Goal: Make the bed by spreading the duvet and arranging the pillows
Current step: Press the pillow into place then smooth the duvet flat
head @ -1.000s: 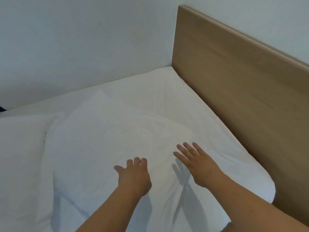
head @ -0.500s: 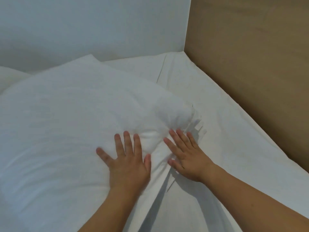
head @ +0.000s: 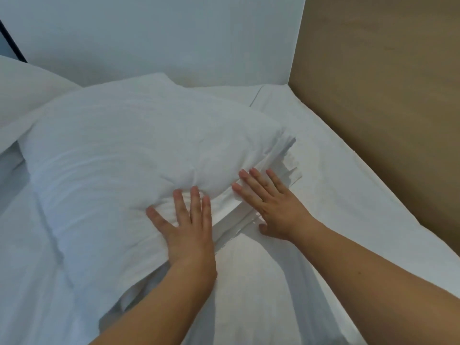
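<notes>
Fingers (head: 193, 202) of the left hand (head: 189, 230) lie straight and spread, palm down, pressing flat on the near edge of the white pillow (head: 139, 155). They pinch nothing; the thumb angles out to the left over the pillowcase. Just beside it, the right hand (head: 276, 210) also lies flat and open, its fingers (head: 258, 180) straight and slightly fanned, resting on the loose folded end of the pillowcase where the fabric bunches into pleats. Its thumb sits low against the sheet (head: 331, 185). Both bare forearms reach in from the lower edge, the right one crossing the lower right corner.

Under the palms the pillow dents, with creases running out from the pressed spot. It lies at a slant on the bed (head: 373, 220), its far corner pointing toward the wall (head: 154, 38) and its open end toward the headboard (head: 388, 100). White bedding (head: 22, 245) covers the mattress to the left of it; whether that is duvet or sheet I cannot tell. Farther left, a second pillow (head: 27, 95) shows partly at the edge, touching the first. Beyond, the pale wall meets the wooden headboard in the corner, with the sheet running up to both.
</notes>
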A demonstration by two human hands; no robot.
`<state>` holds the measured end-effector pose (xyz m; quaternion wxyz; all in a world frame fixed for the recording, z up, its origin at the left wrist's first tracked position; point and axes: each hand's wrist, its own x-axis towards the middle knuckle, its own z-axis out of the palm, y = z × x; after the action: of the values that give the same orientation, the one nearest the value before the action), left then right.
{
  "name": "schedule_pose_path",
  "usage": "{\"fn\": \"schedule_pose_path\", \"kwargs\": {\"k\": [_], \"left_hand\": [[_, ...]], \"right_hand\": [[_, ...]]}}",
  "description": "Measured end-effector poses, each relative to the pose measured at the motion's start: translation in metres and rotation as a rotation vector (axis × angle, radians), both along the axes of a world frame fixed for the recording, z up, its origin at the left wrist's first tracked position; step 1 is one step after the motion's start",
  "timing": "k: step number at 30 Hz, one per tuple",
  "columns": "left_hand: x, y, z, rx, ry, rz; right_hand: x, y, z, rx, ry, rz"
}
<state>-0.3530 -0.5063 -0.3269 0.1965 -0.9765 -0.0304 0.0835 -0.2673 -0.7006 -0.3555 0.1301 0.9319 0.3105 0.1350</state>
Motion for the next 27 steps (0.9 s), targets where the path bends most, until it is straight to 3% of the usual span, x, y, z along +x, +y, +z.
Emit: {"fn": "schedule_pose_path", "kwargs": {"k": [15,22,27], "left_hand": [[0.063,0.011,-0.047,-0.004,-0.165,-0.061],[0.056,0.023,-0.029,-0.077,-0.292,-0.143],[0.056,0.025,-0.025,-0.109,-0.357,-0.058]], "right_hand": [[0.074,0.045,-0.046,0.297,-0.458,0.132],[0.101,0.058,-0.044,0.321,-0.528,0.164],[0.104,0.065,-0.030,0.345,-0.525,0.234]]}}
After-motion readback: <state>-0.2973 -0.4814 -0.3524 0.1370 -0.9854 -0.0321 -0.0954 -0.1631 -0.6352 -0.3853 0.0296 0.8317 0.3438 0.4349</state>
